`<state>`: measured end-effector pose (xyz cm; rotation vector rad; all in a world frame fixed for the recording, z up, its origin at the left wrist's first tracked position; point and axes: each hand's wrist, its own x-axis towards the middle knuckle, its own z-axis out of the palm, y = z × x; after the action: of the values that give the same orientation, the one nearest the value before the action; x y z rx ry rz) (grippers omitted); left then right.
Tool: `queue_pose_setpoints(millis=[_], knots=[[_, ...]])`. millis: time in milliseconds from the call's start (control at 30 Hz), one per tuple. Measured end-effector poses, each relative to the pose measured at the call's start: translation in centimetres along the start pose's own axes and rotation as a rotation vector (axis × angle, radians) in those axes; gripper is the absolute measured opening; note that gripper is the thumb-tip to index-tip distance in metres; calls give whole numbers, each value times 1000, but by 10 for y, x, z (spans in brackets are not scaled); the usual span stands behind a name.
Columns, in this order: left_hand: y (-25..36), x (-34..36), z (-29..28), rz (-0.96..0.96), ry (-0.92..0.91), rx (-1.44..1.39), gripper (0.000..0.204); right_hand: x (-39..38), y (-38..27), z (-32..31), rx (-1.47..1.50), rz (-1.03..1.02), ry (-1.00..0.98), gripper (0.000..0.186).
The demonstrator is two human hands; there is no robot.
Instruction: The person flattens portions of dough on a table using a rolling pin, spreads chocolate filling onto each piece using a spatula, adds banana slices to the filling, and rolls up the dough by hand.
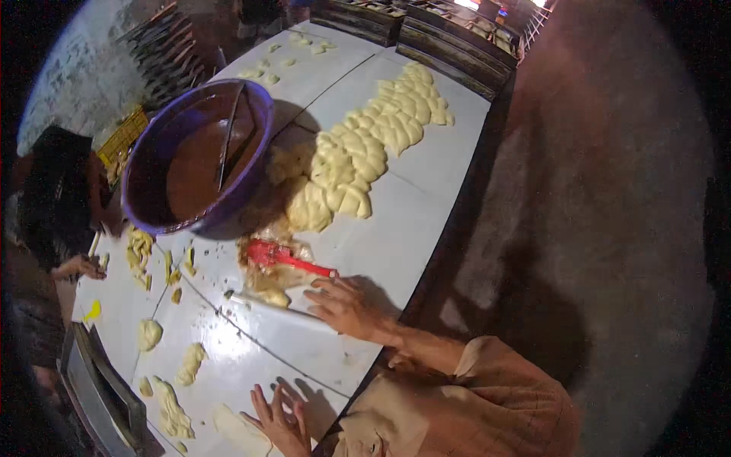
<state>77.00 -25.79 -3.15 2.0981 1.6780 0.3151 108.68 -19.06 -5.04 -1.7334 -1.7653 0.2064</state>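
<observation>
My left hand [283, 423] is at the table's near edge with its fingers spread. Its fingertips touch or hover over a thin flat sheet of pale dough [240, 431]. My right hand [344, 311] reaches over the tabletop, fingers stretched out and slightly apart. Under them ends a thin pale rod [278, 311]; whether they touch it I cannot tell. Just beyond the fingers lies a red spatula [293, 260], its blade in a brown smear. A large heap of cut dough pieces [358, 152] runs along the table's far side.
A purple tub [266, 114] of brown paste with a dark stick stands on the white table [403, 221]. Loose dough strips [173, 411] lie at left. A dark tray [106, 388] is at lower left, and wooden trays [457, 53] at the far end. Another person's hand [80, 266] is at left.
</observation>
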Motion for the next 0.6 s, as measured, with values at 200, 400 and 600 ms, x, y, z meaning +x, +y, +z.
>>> queue_pose_setpoints(millis=[200,400,600], knots=[[28,39,-2,210,-34,46,45,67,174,-93,5,504,355,20],[58,63,4,213,-80,-16,44,107,320,-168,-231,824,399,46],[79,77,0,178,-58,72,45,180,339,-181,-251,957,162,61]])
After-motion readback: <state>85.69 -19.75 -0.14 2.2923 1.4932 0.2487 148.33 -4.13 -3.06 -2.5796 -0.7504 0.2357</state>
